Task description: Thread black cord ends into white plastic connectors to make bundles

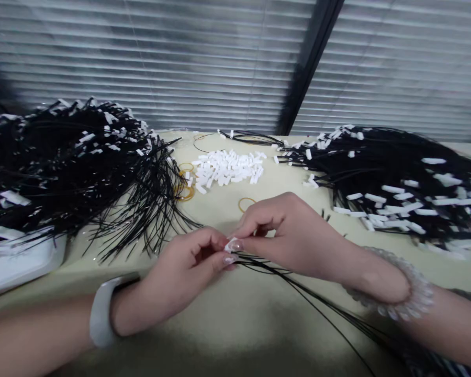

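My left hand and my right hand meet at the middle of the table. Between the right thumb and fingers a small white sleeve is pinched, right at the left fingertips. The left thumb and fingers are closed on the end of a bundle of thin black cables. From there the bundle runs under my right hand and down to the lower right. The cable tips are hidden by the fingers. Behind the hands lies a pile of loose white sleeves.
A large heap of black cables with white ends is on the left, partly over a white tray. Another cable heap lies on the right. Yellow rubber bands rest near the sleeves. Window blinds stand behind the table.
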A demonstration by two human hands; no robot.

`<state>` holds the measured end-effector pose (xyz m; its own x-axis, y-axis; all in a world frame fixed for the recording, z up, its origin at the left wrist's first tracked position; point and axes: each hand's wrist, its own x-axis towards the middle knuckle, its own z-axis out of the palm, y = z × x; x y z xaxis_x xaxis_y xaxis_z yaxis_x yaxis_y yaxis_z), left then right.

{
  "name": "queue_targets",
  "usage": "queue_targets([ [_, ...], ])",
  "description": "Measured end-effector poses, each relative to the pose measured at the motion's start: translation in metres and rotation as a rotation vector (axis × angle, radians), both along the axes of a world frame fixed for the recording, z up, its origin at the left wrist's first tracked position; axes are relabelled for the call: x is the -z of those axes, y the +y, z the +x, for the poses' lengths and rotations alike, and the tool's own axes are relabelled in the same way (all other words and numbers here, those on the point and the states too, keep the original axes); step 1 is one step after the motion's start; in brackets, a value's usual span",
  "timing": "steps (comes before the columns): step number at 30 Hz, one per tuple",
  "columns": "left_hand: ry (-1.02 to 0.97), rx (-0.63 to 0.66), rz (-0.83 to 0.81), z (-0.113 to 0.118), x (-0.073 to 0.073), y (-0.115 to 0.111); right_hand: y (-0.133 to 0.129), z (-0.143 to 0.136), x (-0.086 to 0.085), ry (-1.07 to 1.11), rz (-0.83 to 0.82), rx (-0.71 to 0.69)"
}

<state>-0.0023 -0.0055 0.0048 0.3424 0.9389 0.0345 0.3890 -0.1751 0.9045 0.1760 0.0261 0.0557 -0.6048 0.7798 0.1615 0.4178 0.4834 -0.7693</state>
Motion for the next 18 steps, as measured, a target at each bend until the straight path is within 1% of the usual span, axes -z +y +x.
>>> queue_targets([
  [5,-0.061,0.032,-0.043,-0.001,0.003,0.0,-0.001,-0.001,-0.002,-0.076,0.11,-0.02],
  [7,-0.053,0.036,-0.036,0.0,0.003,0.0,-0.001,-0.001,-0.002,-0.088,0.095,-0.022],
  [10,-0.05,0.048,-0.021,0.0,0.002,0.0,0.001,0.002,-0.006,-0.066,0.022,-0.03],
  [12,-0.05,0.049,0.023,-0.002,0.002,0.0,0.003,0.006,-0.01,-0.094,0.008,-0.031],
  [14,-0.035,0.049,0.1,-0.005,0.003,0.0,0.006,0.011,-0.013,-0.202,0.037,-0.075],
  [16,-0.031,0.059,0.193,-0.008,0.005,0.0,0.007,0.015,-0.015,-0.32,0.08,-0.171],
  [18,-0.056,0.085,0.272,-0.01,0.007,0.0,0.006,0.017,-0.015,-0.365,0.098,-0.263],
])
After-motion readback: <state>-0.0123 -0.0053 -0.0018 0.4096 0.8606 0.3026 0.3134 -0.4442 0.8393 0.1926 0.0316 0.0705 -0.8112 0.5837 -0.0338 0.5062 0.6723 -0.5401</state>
